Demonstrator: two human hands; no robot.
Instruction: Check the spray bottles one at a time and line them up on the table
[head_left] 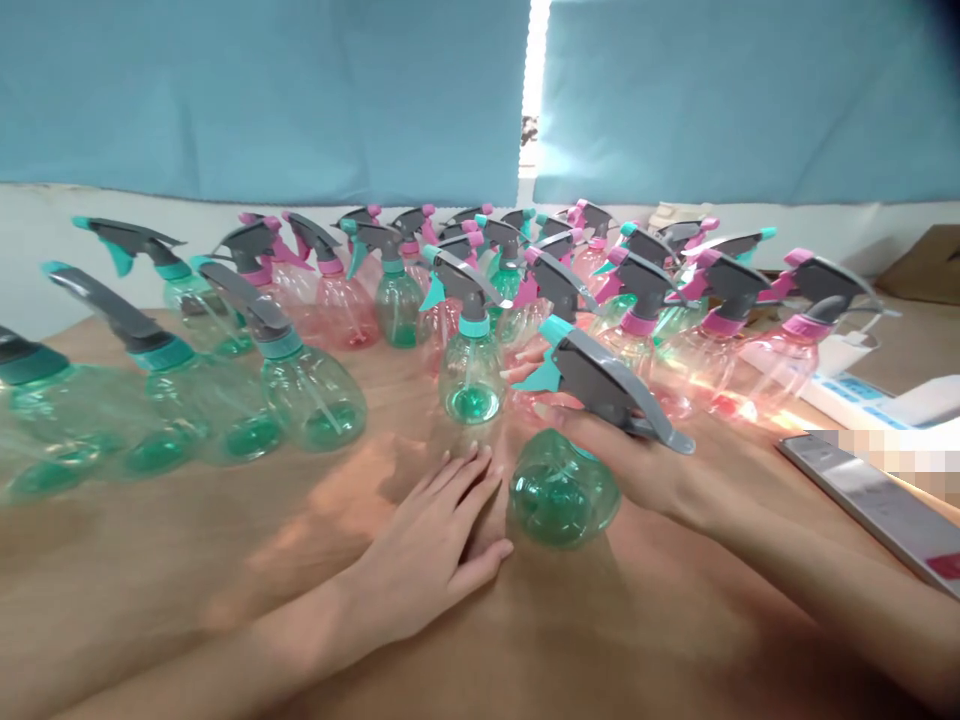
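Note:
My right hand point(600, 432) is wrapped round the neck of a green spray bottle point(564, 495), just under its grey and teal trigger head. The bottle leans a little; whether its base touches the table I cannot tell. Flat on the wooden table, with fingers stretched out and holding nothing, lies my left hand point(431, 545), just left of that bottle. Beyond its fingertips stands another green spray bottle point(472, 375), upright. One more green spray bottle point(315, 395) is to the left of it.
Several pink spray bottles point(780, 360) and green ones fill the back of the table point(360, 530). A phone-like grey slab point(870, 500) lies at the right, near a white power strip point(847, 350). A brown cardboard box point(922, 265) sits far right. Blue curtains point(262, 100) hang behind.

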